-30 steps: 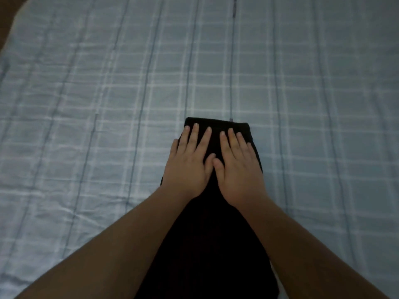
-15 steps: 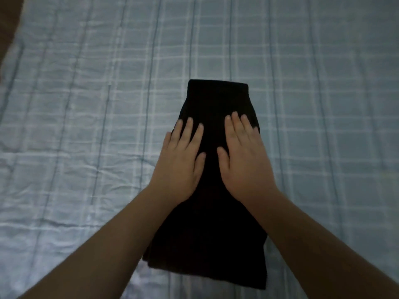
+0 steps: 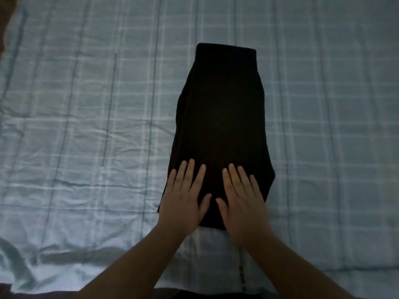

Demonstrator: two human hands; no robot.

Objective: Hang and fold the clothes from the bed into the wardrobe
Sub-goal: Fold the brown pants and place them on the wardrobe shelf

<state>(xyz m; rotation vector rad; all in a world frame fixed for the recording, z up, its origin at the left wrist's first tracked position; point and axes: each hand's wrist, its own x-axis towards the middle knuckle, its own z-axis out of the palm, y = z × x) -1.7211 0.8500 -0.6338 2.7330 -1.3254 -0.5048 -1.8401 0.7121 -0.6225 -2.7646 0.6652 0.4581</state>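
Black folded garment [image 3: 220,126] lies flat on the bed [image 3: 86,126], centre of frame, long axis running from the top towards the lower edge. Left hand [image 3: 183,199] and right hand [image 3: 241,201] rest side by side on its lower end, palms down, fingers straight, slightly spread, gripping nothing. Bedcover: pale blue check, creased at lower left.

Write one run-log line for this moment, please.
left hand: flat on black garment | right hand: flat on it | garment: folded, on bed
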